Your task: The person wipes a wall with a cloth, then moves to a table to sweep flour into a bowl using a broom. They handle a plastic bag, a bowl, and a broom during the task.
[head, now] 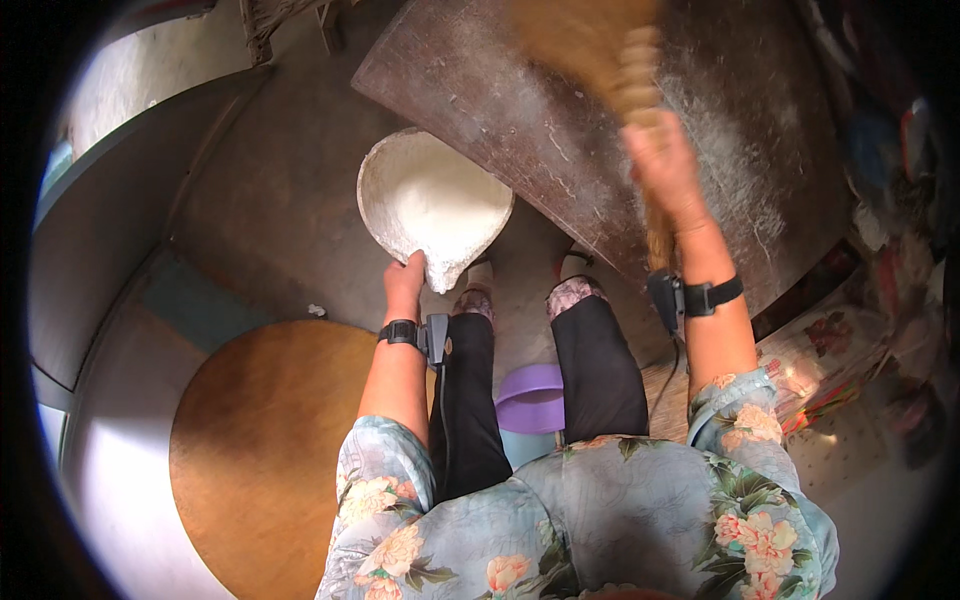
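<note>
My left hand [405, 285] grips the near rim of a white, spouted bowl [367, 180] beside its pointed lip. White powder, which looks like flour, [442, 195] lies inside. The bowl is against the slanting edge of a dark brown tabletop [517, 112], and that edge seems to cover part of its far rim. Over the tabletop, my right hand [664, 161] is closed around the bound handle of a straw hand broom [585, 37]. Motion blurs the broom and the hand, and the broom's head runs out of the top of the view. White powder streaks the tabletop.
A round tan board or lid [277, 450] is low on the left. Between my legs are a purple basin [532, 397] and a light blue container [525, 448]. Plastic bags and other clutter [840, 352] line the right side. A curved grey panel [127, 202] stands at left.
</note>
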`<state>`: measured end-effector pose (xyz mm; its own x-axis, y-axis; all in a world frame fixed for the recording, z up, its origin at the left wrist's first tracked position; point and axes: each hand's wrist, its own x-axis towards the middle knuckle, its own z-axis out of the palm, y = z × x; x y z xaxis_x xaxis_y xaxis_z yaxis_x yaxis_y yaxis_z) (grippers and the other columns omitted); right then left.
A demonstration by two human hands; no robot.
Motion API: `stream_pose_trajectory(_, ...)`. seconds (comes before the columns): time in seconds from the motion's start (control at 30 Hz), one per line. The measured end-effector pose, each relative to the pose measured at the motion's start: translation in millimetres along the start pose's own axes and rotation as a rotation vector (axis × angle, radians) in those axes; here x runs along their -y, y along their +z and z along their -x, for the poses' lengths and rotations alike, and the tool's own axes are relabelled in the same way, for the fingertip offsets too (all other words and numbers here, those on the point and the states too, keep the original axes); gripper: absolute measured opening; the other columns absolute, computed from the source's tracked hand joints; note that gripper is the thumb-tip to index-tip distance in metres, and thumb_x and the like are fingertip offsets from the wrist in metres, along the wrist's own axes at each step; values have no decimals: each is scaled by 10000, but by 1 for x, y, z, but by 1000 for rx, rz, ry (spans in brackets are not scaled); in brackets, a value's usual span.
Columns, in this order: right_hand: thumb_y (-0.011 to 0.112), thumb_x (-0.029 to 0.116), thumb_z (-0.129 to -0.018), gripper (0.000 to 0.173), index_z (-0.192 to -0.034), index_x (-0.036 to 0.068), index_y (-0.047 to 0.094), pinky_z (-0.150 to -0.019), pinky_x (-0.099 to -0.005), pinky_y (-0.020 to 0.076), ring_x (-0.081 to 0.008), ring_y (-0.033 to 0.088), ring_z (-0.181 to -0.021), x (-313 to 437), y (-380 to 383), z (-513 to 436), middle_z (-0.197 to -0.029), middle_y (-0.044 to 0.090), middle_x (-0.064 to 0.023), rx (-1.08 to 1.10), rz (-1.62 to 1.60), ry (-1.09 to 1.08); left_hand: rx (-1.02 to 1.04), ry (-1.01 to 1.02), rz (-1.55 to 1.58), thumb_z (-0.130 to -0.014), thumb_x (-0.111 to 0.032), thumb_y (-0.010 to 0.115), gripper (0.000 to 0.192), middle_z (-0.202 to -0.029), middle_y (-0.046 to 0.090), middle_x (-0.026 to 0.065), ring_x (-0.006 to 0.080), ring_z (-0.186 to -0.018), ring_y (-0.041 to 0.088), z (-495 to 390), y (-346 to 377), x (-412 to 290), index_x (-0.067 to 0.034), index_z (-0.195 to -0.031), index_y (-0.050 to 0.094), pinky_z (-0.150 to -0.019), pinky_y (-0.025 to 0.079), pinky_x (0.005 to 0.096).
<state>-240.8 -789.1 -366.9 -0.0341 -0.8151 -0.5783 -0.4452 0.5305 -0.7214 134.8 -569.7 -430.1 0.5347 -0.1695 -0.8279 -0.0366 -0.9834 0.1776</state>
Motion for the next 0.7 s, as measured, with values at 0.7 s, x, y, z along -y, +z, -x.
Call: stream_pose_trajectory(0.7,681,391,-824,418,-1093,110,529,-740,-459,524,-401,640,-862,-63,7,130,-951,660,-203,-51,78,-8,13,62,-16,-776,-238,670,306,-676,601,83,145,-538,523,4,-5,-9,56,-784,587,-497,410,305)
